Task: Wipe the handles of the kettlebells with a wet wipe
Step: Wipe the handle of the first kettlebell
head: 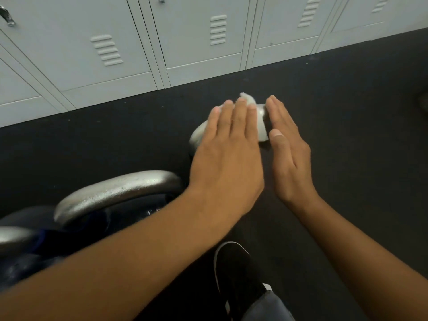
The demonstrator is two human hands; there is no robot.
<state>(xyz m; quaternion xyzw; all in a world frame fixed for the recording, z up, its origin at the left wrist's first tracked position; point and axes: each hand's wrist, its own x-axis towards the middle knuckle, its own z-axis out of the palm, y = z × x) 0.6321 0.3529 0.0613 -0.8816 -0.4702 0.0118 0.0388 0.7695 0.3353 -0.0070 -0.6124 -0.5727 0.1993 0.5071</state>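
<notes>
Silver metal kettlebell handle (262, 126) runs crosswise under flat left hand (228, 154) (white wipe (249, 99) at fingertips); right hand (289, 156) flat, edge-on.

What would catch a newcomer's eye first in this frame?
Two bare hands at centre: the left hand lies flat, fingers straight, over a white wipe on a silver kettlebell handle, while the right hand stands edge-on just beside it. Nearer, at lower left, a bigger silver handle arcs over a dark kettlebell. Grey lockers line the top, above the black floor.
</notes>
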